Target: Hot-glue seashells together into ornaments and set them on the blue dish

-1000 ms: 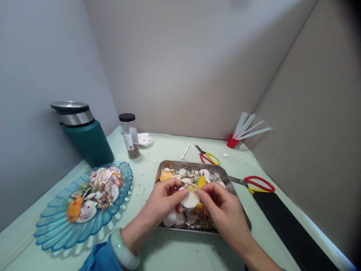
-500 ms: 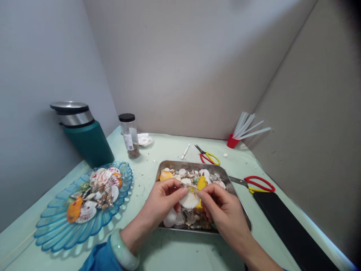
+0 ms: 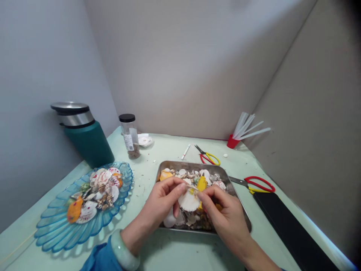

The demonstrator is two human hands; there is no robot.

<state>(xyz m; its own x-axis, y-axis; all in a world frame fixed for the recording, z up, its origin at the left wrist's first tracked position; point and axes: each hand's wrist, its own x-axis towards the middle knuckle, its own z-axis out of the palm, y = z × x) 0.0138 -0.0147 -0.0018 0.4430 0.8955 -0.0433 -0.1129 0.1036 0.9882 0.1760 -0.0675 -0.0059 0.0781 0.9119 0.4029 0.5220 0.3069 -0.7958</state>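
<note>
A steel tray [image 3: 166, 166] full of mixed seashells sits in front of me. Above its near half, my left hand [image 3: 160, 201] and my right hand [image 3: 222, 212] pinch the two ends of a small thin pale piece [image 3: 191, 186], too small to name. Both hands have their fingers closed. Just under the pinch lies a large white scallop shell [image 3: 188, 201], with a yellow shell [image 3: 201, 183] behind it.
A blue glass plate [image 3: 59, 229] with shells lies at the left. Behind it stand a teal flask [image 3: 86, 137] and a black-capped jar [image 3: 129, 136]. Two red-and-yellow scissors [image 3: 208, 157] [image 3: 255, 183], a red cup of white sticks [image 3: 239, 135] and a black slab [image 3: 290, 229] lie right.
Both hands stay over the tray; the fingers have shifted slightly on the thin piece, and the right hand has drawn a little closer to the left.
</note>
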